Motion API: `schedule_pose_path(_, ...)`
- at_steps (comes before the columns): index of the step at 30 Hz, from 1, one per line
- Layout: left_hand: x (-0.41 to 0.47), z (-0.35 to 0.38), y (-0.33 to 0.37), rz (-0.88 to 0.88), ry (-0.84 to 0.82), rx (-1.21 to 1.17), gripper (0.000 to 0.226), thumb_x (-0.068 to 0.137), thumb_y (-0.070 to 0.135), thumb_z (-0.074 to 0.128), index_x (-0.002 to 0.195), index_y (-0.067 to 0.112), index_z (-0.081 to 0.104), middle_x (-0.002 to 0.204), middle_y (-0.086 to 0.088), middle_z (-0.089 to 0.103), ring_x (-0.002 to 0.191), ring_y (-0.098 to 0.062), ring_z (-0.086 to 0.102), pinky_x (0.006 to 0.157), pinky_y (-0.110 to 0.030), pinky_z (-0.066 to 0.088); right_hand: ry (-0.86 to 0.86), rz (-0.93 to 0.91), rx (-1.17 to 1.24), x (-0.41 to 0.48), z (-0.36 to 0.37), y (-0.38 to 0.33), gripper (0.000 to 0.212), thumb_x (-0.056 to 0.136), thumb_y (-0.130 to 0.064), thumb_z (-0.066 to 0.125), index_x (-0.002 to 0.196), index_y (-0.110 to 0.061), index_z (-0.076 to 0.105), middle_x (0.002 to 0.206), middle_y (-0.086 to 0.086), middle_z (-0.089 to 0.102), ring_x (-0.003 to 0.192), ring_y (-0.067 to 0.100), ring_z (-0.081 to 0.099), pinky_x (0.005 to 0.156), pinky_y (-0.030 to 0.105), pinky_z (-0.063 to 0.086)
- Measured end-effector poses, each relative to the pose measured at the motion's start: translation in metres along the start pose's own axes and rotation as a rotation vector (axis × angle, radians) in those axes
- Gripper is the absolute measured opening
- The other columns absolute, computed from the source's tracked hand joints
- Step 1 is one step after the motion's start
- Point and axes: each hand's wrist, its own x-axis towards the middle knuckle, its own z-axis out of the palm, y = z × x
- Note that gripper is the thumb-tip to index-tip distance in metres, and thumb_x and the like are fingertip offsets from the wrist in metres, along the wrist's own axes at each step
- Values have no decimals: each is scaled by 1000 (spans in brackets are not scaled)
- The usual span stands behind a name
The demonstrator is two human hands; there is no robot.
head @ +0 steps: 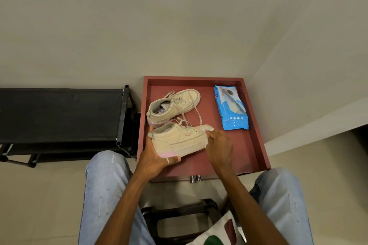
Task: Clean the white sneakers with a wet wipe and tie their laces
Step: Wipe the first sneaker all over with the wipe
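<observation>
Your left hand (157, 157) is gripping the near sneaker (179, 137) by its heel at the red tray's (245, 151) front-left. Your right hand (219, 145) is curling over its toe; whether it's pinching a wipe, I cannot tell. The sneaker is likely handling light, soft-sided and stiff-soled. You're working with two sneakers and one wipes pack (231, 107).

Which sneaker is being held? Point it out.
The near sneaker: the left hand grips its pink-soled heel and the right hand holds a wet wipe to its toe. The far sneaker stands untouched in the tray.
</observation>
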Motion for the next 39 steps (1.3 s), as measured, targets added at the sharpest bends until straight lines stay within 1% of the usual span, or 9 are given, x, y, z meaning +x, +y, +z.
schedule_pose_path(5, -1, -1, 3, 17, -20, -17, 134, 47, 35, 102, 153, 40, 21, 139, 24, 56, 130, -1, 53, 112, -37, 45, -59, 218, 21, 38, -6, 9, 30, 90, -2, 55, 111, -12, 73, 114, 9, 70, 103, 27, 64, 90, 30, 48)
schedule_pose_path(8, 0, 0, 3, 24, -25, -25, 131, 49, 28, 102, 153, 36, 22, 137, 26, 57, 128, 1, 54, 112, -36, 44, -83, 189, 5, 33, -9, 6, 30, 90, -3, 55, 111, -13, 73, 114, 10, 70, 102, 28, 64, 89, 31, 48)
schedule_pose_path(11, 0, -1, 1, 18, -20, -25, 130, 47, 34, 102, 151, 39, 25, 137, 24, 57, 128, -1, 55, 112, -40, 45, -70, 84, -33, 7, -5, -1, 29, 92, -4, 56, 114, -13, 72, 110, 11, 70, 97, 27, 65, 84, 29, 48)
schedule_pose_path(16, 0, -1, 0, 27, -33, -22, 126, 46, 34, 102, 147, 43, 27, 137, 25, 57, 129, -2, 54, 112, -41, 45, -28, 20, -4, -10, -4, 1, 27, 91, -1, 58, 112, -9, 72, 105, 12, 72, 91, 25, 66, 76, 16, 39)
schedule_pose_path(20, 1, -1, 1, 20, -38, -22, 129, 48, 30, 102, 151, 35, 26, 139, 22, 56, 131, -4, 53, 114, -43, 44, -68, 153, 3, 24, -4, 4, 29, 92, -2, 55, 114, -10, 72, 112, 12, 69, 98, 26, 64, 84, 29, 48)
schedule_pose_path(25, 1, -4, 1, -15, -30, -3, 135, 44, 43, 103, 153, 36, 23, 142, 19, 55, 133, -7, 53, 113, -46, 44, -347, 236, 4, 71, -14, 9, 38, 88, 0, 48, 118, -10, 70, 125, 9, 66, 119, 27, 57, 100, 29, 41)
schedule_pose_path(30, 3, -3, 0, -3, -26, 18, 132, 46, 44, 103, 152, 34, 26, 142, 18, 56, 132, -9, 54, 111, -47, 46, -515, 311, 17, 92, -15, 7, 35, 91, -5, 48, 118, -11, 69, 120, 12, 67, 108, 27, 62, 98, 39, 49)
schedule_pose_path(35, 1, -2, 2, -23, -1, 30, 113, 48, 41, 101, 139, 42, 34, 131, 25, 61, 121, 0, 59, 106, -36, 50, -389, 317, 34, 73, -14, 8, 40, 90, -1, 45, 122, -11, 67, 130, 8, 63, 122, 27, 55, 101, 32, 42)
schedule_pose_path(39, 0, 0, 6, -32, 16, 25, 112, 53, 32, 101, 141, 34, 31, 129, 24, 59, 118, -6, 59, 93, -20, 46, -204, 235, -29, 41, -9, 4, 42, 87, -2, 49, 124, -14, 66, 122, 9, 67, 110, 28, 62, 92, 30, 47)
